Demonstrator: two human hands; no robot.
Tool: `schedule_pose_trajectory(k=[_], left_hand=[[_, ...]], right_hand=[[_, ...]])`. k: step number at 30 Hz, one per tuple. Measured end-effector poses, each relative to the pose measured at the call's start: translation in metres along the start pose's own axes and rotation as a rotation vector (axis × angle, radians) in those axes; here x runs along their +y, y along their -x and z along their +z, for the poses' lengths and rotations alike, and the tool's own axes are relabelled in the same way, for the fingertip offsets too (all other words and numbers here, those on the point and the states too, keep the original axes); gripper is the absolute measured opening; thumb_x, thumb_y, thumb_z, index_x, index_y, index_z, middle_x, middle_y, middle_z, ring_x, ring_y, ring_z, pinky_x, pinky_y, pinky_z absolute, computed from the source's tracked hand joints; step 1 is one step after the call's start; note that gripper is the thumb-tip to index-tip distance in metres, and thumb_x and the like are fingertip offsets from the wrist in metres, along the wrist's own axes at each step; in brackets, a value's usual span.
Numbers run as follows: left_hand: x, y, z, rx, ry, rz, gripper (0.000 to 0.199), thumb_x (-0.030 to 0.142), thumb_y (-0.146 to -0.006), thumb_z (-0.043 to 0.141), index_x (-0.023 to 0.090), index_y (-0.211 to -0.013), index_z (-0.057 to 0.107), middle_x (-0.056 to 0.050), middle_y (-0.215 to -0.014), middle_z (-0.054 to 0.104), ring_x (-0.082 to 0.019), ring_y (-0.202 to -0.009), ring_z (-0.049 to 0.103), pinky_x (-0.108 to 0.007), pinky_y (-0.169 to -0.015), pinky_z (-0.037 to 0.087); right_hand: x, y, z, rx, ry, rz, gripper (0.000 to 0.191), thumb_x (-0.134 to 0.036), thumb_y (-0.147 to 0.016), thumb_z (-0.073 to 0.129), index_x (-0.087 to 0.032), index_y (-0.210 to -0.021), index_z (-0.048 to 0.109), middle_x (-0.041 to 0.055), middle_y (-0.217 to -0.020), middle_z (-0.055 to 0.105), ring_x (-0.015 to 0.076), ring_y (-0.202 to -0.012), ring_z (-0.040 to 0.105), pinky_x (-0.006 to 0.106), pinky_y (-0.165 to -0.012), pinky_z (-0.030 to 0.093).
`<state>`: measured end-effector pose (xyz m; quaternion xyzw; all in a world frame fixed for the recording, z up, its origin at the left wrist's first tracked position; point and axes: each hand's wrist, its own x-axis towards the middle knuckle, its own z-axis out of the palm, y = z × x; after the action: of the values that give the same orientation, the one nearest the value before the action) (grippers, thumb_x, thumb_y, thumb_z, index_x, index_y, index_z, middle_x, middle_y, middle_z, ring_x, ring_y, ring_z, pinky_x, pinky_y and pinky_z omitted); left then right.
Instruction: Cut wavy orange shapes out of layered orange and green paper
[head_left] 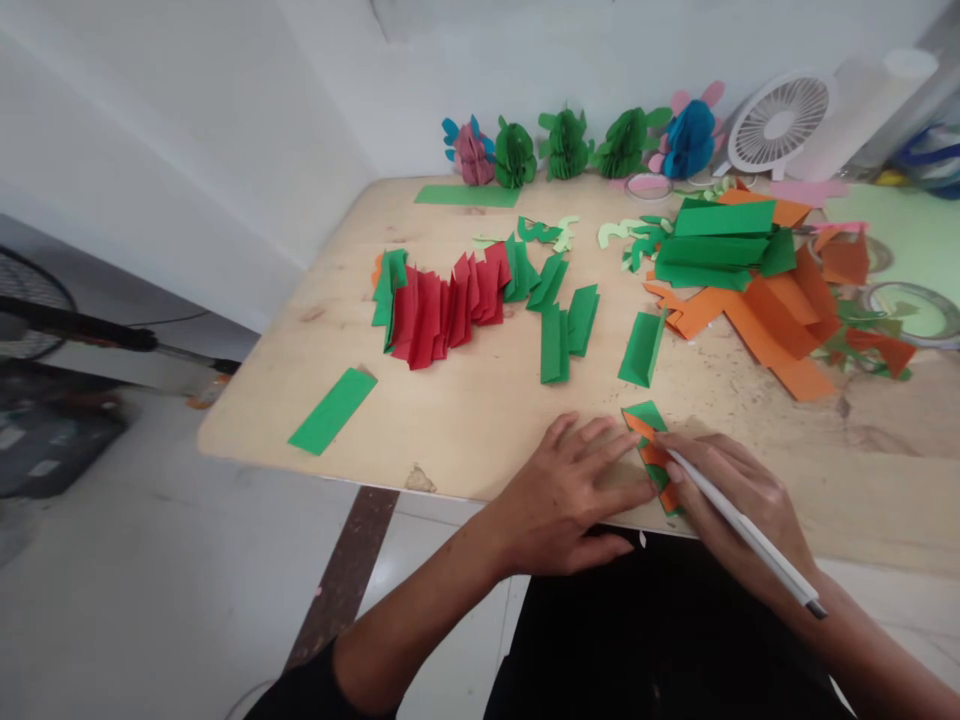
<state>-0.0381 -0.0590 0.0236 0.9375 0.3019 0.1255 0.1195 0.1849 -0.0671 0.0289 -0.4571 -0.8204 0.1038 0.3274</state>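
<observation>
White fan (780, 122): small, standing over there at the back right of the bench (450, 430)
White cylinder (862, 115): just beside the fan, plain-sided
Wall (202, 120): pale, rising behind the bench
Floor (195, 560): light, crossed by a brown strip (345, 570)
Dark object (45, 430): off to the left, too blurred to name

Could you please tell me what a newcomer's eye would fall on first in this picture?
Probably the bright red folded papers, bunched left of centre on the wooden table. Next might come the five paper figures lined up along the wall. At the near edge, the right hand holds a white pen to an orange cutout on green paper, with the left hand beside it.
</observation>
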Motion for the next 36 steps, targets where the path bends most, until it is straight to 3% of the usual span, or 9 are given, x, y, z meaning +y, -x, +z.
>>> schedule_pose_trajectory(k=[6, 24, 36], left_hand=[[-0.0074, -0.0061, 0.0023, 0.013, 0.019, -0.054, 0.055, 0.059, -0.089, 0.048, 0.020, -0.128, 0.055, -0.012, -0.151, 0.039, -0.034, -0.142, 0.026, -0.057, -0.114, 0.017], [-0.0066, -0.0071, 0.0060, 0.027, -0.002, -0.078, 0.056, 0.058, -0.089, 0.050, 0.019, -0.129, 0.052, -0.011, -0.148, 0.043, -0.033, -0.140, 0.029, -0.057, -0.113, 0.020], [-0.0108, -0.0094, 0.0048, 0.012, 0.009, -0.084, 0.056, 0.058, -0.089, 0.049, 0.018, -0.128, 0.052, -0.012, -0.148, 0.043, -0.034, -0.138, 0.031, -0.056, -0.113, 0.020]], right_hand=[[-0.0023, -0.0023, -0.0011, 0.010, 0.001, 0.009, 0.023, -0.019, -0.090, 0.054, -0.017, -0.109, 0.066, 0.0080, -0.087, 0.073, 0.0204, -0.079, 0.068, 0.035, -0.069, 0.056], [-0.0031, -0.0044, -0.0010, 0.026, 0.003, -0.011, 0.022, -0.018, -0.090, 0.053, -0.018, -0.107, 0.067, 0.0069, -0.086, 0.073, 0.0189, -0.074, 0.068, 0.034, -0.069, 0.056], [0.0009, 0.0018, 0.0018, 0.004, 0.008, -0.024, 0.026, -0.014, -0.089, 0.055, -0.016, -0.114, 0.062, 0.0088, -0.093, 0.073, 0.0213, -0.084, 0.067, 0.037, -0.074, 0.055]])
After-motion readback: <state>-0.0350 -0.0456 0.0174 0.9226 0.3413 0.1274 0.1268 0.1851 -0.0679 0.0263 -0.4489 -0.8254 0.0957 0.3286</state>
